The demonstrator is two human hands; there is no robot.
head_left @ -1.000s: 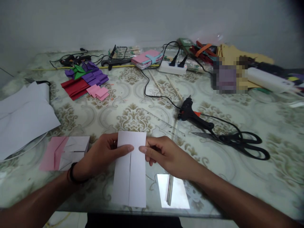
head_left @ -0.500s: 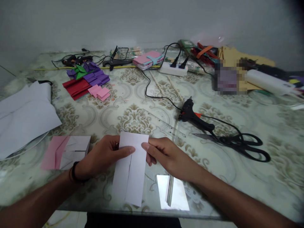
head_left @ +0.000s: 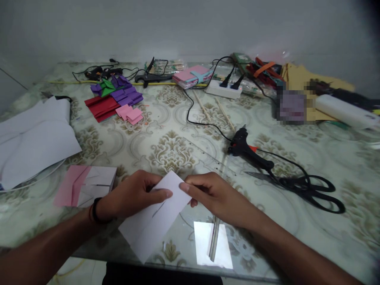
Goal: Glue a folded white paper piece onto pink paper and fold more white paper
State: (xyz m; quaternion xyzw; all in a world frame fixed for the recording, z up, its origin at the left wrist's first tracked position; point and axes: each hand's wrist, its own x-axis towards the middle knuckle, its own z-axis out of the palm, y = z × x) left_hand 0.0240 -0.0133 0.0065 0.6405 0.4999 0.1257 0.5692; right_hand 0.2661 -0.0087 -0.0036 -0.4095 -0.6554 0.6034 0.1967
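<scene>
A folded white paper (head_left: 154, 227) is held between both hands above the table's front part, tilted with its lower end toward the left. My left hand (head_left: 139, 194) pinches its upper left side, thumb on top. At the upper right edge my right hand (head_left: 212, 194) grips it with thumb over fingers. A dark slit runs along the paper's middle. Left of my left hand lies a folded pink and white paper piece (head_left: 73, 186).
A black glue gun (head_left: 249, 150) and black scissors (head_left: 308, 190) lie at right. White sheets (head_left: 35, 142) are at far left. Folded coloured papers (head_left: 102, 107), a power strip (head_left: 224, 89) and cables lie toward the back. A clear ruler (head_left: 208, 155) is mid-table.
The white paper has turned from nearly upright to a slant, its lower end swinging left. Both hands still hold it. The view has shifted slightly.
</scene>
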